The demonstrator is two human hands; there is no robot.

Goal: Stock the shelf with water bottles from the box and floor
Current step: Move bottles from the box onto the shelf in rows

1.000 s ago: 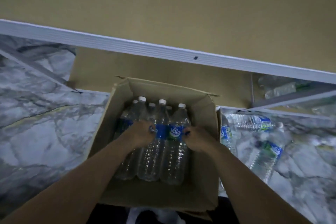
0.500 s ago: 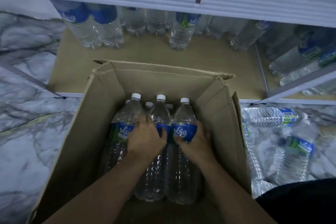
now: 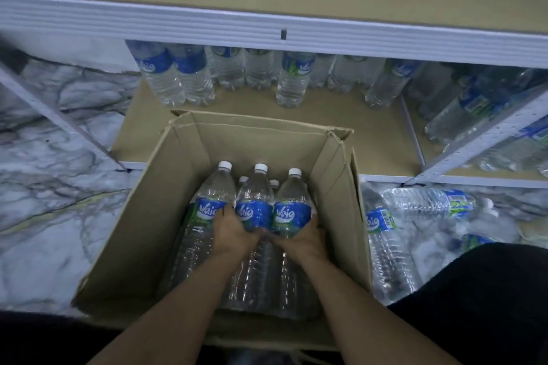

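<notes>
Tan lower shelf [image 3: 341,130] with upright water bottles [image 3: 292,80] along its back, marbled floor [image 3: 44,201] in front, open cardboard box [image 3: 133,231] standing on it, loose bottles [image 3: 430,203] lying flat right of the box.

Floor [image 3: 53,216]: marble pattern, white with grey veins, left side and lower right of frame. Shelf unit [image 3: 207,29] spans the top: white metal front rails, tan boards [image 3: 341,118], perforated white uprights [image 3: 59,121] slanting at left and right. Light dim, bluish. Bottom edge dark.
</notes>
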